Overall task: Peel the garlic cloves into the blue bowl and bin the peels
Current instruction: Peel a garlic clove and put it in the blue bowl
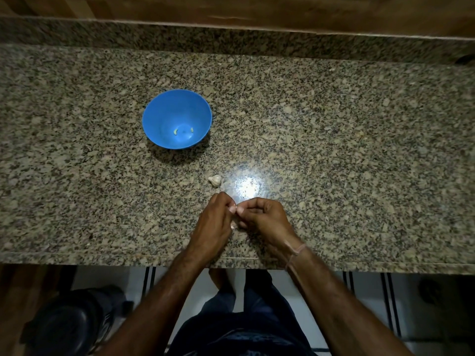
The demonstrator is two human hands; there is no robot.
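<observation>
A speckled brown-and-grey granite bench (pixel 334 150) is seen from above, backed by a raised granite strip and a wooden panel (pixel 231 9). Near the front edge of the bench, the left grip (pixel 214 222) and the right grip (pixel 264 217), both bare hands, are brought together fingertip to fingertip. Both sets of fingers are curled, and a small pale garlic clove (pixel 233 209) is pinched between them. It is largely hidden by the fingertips, so how much skin is left on it cannot be told. A thin pale thread band (pixel 295 253) is worn on the right wrist.

Just beyond the left knuckles, a whitish unpeeled garlic piece (pixel 215 180) lies on the bench, apart from both grips. It sits roughly on the line between the grips and the round blue plastic bowl (pixel 174 106), nearer to the grips. The bowl stands upright, well apart from the grips, to the far left. Two small yellowish peeled cloves (pixel 175 131) rest on its bottom, a little apart from each other. A bright patch of glare (pixel 248 186) is reflected on the stone just right of the garlic piece.

Below the bench edge, a dark round bin (pixel 69 322) is seen on the floor at the left. Pale floor tiles with dark stripes (pixel 359 291) show at the right. The person's dark clothing (pixel 244 330) fills the lower middle.
</observation>
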